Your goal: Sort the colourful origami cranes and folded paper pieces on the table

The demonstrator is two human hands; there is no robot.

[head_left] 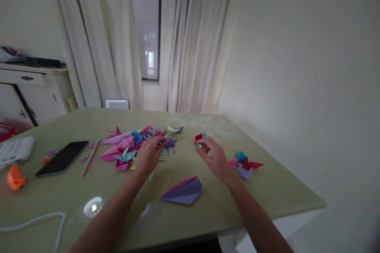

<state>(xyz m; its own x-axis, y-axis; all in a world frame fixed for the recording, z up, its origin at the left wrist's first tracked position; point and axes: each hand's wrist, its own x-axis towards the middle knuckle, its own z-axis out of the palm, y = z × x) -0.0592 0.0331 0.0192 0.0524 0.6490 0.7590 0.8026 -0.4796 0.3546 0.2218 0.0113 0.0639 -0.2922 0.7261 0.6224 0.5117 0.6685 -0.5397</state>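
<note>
My left hand (151,155) reaches into the right side of a pile of folded paper pieces (123,148). Its fingers are closed at a purple origami crane (170,144), and part of that crane is hidden behind them. Across a gap, my right hand (212,155) has its thumb and fingers pinched together at a small pale green bit. Just beyond those fingertips is a red folded paper piece (198,137) with some blue beside it. A purple and pink paper plane (185,191) lies on the table between my forearms.
Red, blue and lilac paper cranes (247,165) sit at the right. On the left are a pink stick (91,157), a black tablet or phone (62,159), an orange object (15,178), a white device (17,150) and a white cable (44,216). A round clear item (93,206) lies near the front.
</note>
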